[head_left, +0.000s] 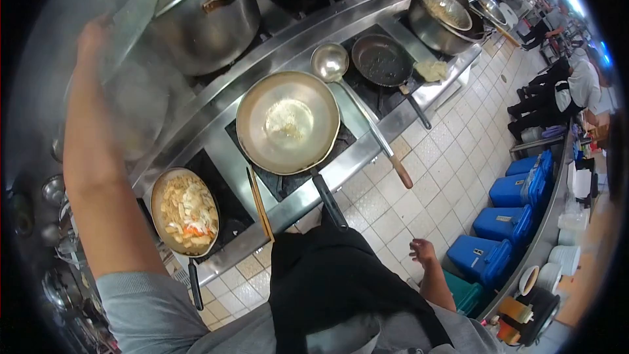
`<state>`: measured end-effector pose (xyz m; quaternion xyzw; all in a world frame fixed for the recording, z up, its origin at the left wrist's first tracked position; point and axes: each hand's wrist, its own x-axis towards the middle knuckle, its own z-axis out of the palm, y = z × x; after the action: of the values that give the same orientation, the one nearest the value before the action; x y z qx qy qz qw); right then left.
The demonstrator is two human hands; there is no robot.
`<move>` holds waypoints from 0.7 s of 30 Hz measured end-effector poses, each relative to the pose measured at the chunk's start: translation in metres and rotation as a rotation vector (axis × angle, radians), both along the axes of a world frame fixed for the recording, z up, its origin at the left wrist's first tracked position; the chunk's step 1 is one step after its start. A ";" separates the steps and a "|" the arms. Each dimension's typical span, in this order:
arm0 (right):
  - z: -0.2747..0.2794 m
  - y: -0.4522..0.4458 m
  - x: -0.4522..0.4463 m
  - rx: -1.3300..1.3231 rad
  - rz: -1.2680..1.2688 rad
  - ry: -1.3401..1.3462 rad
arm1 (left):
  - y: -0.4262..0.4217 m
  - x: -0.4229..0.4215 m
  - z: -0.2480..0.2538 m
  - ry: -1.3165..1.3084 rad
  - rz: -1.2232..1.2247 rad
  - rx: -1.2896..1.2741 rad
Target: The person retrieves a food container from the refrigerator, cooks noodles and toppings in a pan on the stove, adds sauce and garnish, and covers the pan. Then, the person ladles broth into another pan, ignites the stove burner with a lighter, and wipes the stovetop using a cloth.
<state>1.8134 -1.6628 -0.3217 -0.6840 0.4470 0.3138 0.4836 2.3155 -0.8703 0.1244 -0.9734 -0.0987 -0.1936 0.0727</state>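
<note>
Left fingers (101, 21) grip the tilted lid (136, 25), left side.

Tall pot (213, 33): metal, dulled and streaked, the sheen mostly gone from where I stand
Wide pan (259, 118): pale metal, glossy with a wet gleam at its centre
Pan handle (329, 202): black, smooth, plastic-looking
Ladle (329, 62): shiny metal bowl, brown wooden grip
Small skillet (382, 59): dark metal, blotchy and worn
Chopsticks (258, 200): wood
Stove edge (295, 207): brushed-looking steel, catching the light
Rag (431, 70): rumpled cloth, matt
Apron (327, 282): black cloth, matt
Bins (501, 223): smooth blue plastic
Floor (432, 151): tile, faintly shiny
</note>
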 end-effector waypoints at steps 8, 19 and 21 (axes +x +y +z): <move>0.054 0.031 0.121 -0.076 -0.021 -0.462 | 0.011 0.009 -0.003 -0.236 0.106 0.146; 0.088 0.110 0.259 0.130 0.417 -0.424 | -0.099 -0.351 -0.059 -0.570 0.111 -0.554; 0.107 0.119 0.265 0.386 0.419 -0.390 | -0.073 -0.424 -0.101 -0.481 0.300 -0.620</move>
<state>2.0787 -1.5435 -0.2145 -0.7038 0.1284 0.3484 0.6056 1.8919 -0.9436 0.0234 -0.8512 -0.3069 -0.3637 -0.2214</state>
